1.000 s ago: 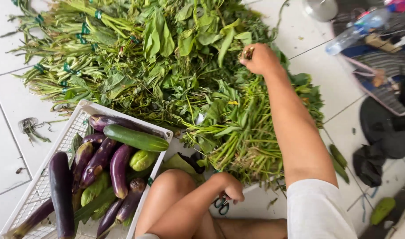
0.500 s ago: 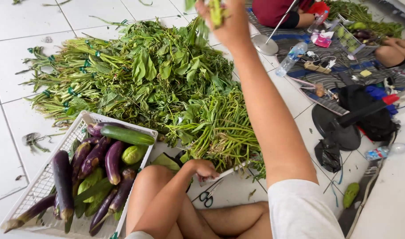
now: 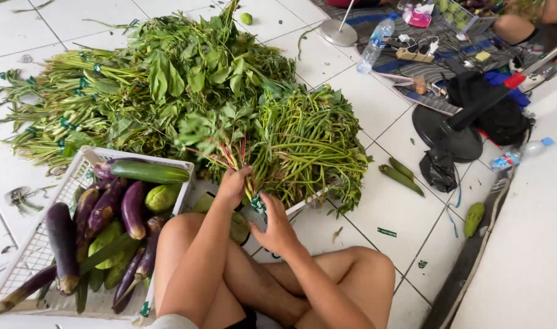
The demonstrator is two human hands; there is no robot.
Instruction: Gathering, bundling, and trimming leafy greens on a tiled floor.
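Note:
I sit cross-legged on a white tile floor before a big pile of leafy greens (image 3: pixel 193 79) and a bundle of long green stems (image 3: pixel 309 140). My left hand (image 3: pixel 233 186) is closed around the lower stems of a bunch of red-stemmed greens (image 3: pixel 220 143), holding it upright at the pile's near edge. Just below it, my right hand (image 3: pixel 275 222) pinches the stem ends with its fingertips, near a green band (image 3: pixel 257 206).
A white plastic basket (image 3: pixel 32 256) at left holds purple eggplants (image 3: pixel 59 240), a cucumber (image 3: pixel 149 172) and round green fruit. At right are a black floor fan (image 3: pixel 449 131), water bottles (image 3: pixel 376 45), cloths, loose green pods (image 3: pixel 403 176) and another person's legs (image 3: pixel 522 24).
My right arm, stretched high over the pile before, has come back down to the stem ends in front of me. My left hand has left my knee and closed on the red-stemmed bunch.

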